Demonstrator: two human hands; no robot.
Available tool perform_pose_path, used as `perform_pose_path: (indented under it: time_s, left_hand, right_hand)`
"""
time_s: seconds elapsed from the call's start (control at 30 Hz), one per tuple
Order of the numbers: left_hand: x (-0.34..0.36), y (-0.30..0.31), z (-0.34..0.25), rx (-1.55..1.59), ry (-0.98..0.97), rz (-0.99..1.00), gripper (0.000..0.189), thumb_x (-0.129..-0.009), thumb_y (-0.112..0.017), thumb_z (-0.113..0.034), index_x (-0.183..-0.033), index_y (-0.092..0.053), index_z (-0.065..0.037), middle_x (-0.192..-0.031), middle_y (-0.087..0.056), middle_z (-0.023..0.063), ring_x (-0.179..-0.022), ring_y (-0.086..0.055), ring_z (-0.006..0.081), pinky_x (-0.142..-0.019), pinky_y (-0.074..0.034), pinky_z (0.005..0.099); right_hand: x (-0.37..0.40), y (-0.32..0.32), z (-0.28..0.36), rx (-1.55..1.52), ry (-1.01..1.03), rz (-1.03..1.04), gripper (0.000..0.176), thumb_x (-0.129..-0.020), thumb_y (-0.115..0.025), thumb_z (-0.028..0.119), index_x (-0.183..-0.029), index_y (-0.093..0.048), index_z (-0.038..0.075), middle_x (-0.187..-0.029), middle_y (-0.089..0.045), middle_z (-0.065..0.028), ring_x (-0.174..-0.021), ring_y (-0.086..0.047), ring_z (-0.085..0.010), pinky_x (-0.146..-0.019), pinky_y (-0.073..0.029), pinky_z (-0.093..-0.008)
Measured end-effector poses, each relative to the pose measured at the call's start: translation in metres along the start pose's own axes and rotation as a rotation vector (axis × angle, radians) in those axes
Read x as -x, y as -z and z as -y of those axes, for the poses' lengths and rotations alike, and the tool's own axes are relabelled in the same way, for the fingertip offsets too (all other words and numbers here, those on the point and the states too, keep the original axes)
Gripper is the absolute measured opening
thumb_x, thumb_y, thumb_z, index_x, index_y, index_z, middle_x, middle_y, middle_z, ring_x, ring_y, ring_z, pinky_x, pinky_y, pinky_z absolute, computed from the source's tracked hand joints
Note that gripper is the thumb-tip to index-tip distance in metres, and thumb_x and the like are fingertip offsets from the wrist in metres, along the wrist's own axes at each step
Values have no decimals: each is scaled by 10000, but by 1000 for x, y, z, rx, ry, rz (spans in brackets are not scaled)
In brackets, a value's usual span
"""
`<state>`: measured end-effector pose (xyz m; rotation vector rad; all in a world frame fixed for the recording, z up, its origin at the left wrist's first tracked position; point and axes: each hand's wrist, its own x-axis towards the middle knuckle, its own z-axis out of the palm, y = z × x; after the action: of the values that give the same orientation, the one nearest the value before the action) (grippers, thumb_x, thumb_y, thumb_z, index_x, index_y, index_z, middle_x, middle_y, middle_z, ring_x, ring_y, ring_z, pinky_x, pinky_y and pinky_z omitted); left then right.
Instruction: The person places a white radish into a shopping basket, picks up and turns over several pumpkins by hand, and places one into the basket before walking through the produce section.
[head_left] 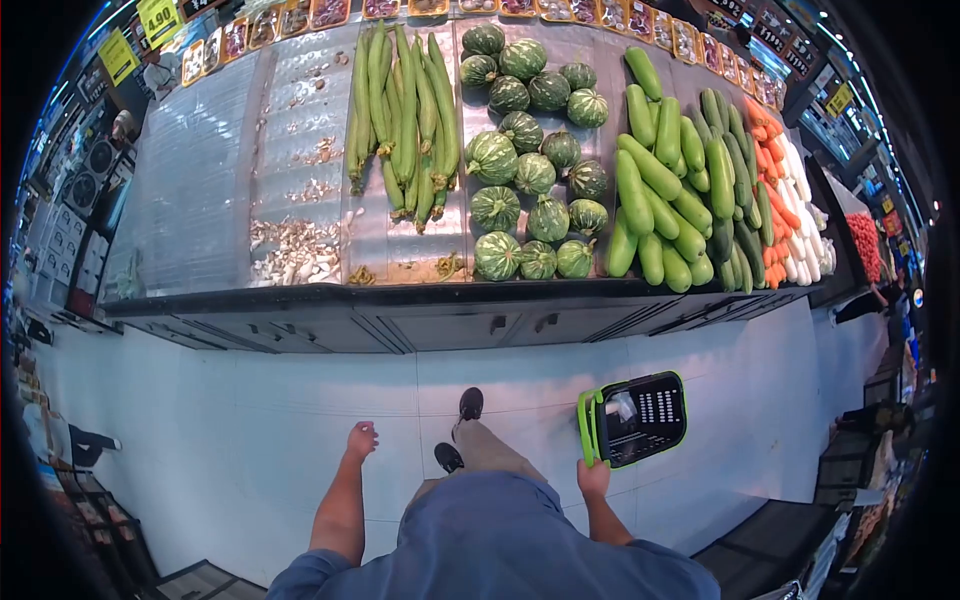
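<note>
My right hand (593, 478) is closed around the green handle (587, 425) of a black shopping basket (658, 408). The basket hangs at my right side, and a small pale, clear-looking item (622, 406) lies inside it. On the other side of my body, my left hand (363, 438) hangs over the floor with its fingers curled in and nothing visible in them. It touches nothing. Both hands are below the front edge of the produce stand (420, 292).
On the stand lie long green gourds (405, 110), striped round squashes (535, 172), smooth green gourds (655, 195), cucumbers (735, 150), carrots (775, 190), white radishes (797, 230) and loose mushrooms (295, 255). Packed trays (330, 12) line the back. Other people stand at the sides.
</note>
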<state>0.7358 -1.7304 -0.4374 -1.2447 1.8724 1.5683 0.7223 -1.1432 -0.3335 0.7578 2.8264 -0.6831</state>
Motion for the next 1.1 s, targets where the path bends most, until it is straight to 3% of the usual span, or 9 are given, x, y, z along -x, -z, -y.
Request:
perform_pose_path:
  time_s: [0.13, 0.37, 0.47, 0.53, 0.73, 0.8, 0.97, 1.07, 1.1]
  left_hand:
    - [-31, -19, -80, -62, -101, 136, 264, -972, -491, -214, -1213, -532, -112, -909, -669, 90, -677, -642, 183, -533, -511, 318]
    - [-77, -45, -143, -389, -37, 448, 292, -956, -493, -213, -1225, -528, -105, -975, -672, 116, -717, -657, 213, -570, -530, 340]
    - [-105, -50, -160, -579, -191, 522, 283, -956, -495, -210, -1213, -531, -97, -988, -674, 120, -716, -657, 213, -580, -531, 340]
    - [-110, -48, -191, -530, -89, 439, 273, -964, -497, -215, -1203, -533, -89, -977, -676, 115, -716, -653, 202, -593, -532, 345]
    - [-153, -50, -241, -860, -160, 571, 255, -989, -492, -243, -1186, -540, -88, -919, -670, 94, -701, -644, 181, -586, -522, 340]
    - [-165, -58, -253, -929, -170, 640, 257, -991, -489, -244, -1187, -541, -87, -916, -667, 89, -691, -636, 178, -578, -515, 335]
    - [-227, -61, -244, -1243, -253, 798, 284, -981, -501, -262, -1172, -558, -60, -853, -654, 82, -622, -589, 157, -536, -485, 311]
    - [-239, -70, -242, -1317, -325, 760, 265, -972, -493, -238, -1146, -567, -52, -823, -650, 86, -619, -597, 157, -524, -487, 309]
    - [-225, -76, -242, -1170, -278, 735, 248, -969, -491, -226, -1139, -566, -61, -840, -653, 89, -626, -606, 163, -529, -496, 315]
  right_hand:
    - [24, -14, 31, -27, -21, 43, 356, -759, -604, 316, -748, -639, -38, -709, -625, -279, -722, -634, -460, -673, -496, -527]
    - [42, -41, 82, 24, -124, 131, 355, -780, -614, 363, -785, -634, 9, -721, -639, -253, -746, -632, -458, -707, -498, -550]
    - [67, -44, 98, 7, -102, 137, 367, -802, -619, 404, -824, -622, 37, -705, -642, -226, -716, -633, -438, -684, -505, -539]
    - [78, -36, 118, -21, -149, 159, 358, -816, -610, 405, -834, -624, 48, -702, -640, -220, -707, -635, -423, -671, -504, -529]
    - [115, -43, 162, -63, -238, 166, 350, -818, -605, 412, -848, -619, 64, -735, -654, -210, -744, -649, -408, -698, -513, -515]
    - [118, -39, 172, -38, -269, 144, 384, -834, -601, 442, -933, -621, 72, -788, -673, -198, -773, -665, -392, -708, -524, -510]
    - [82, -9, 152, 95, -335, -18, 353, -834, -646, 426, -935, -562, 98, -857, -684, -141, -771, -676, -355, -674, -531, -486]
    - [46, 16, 122, 130, -400, -130, 306, -816, -672, 386, -879, -575, 103, -794, -686, -117, -756, -682, -328, -665, -538, -471]
    - [34, 24, 111, 134, -405, -121, 302, -815, -671, 388, -892, -596, 106, -797, -691, -117, -761, -686, -323, -677, -546, -461]
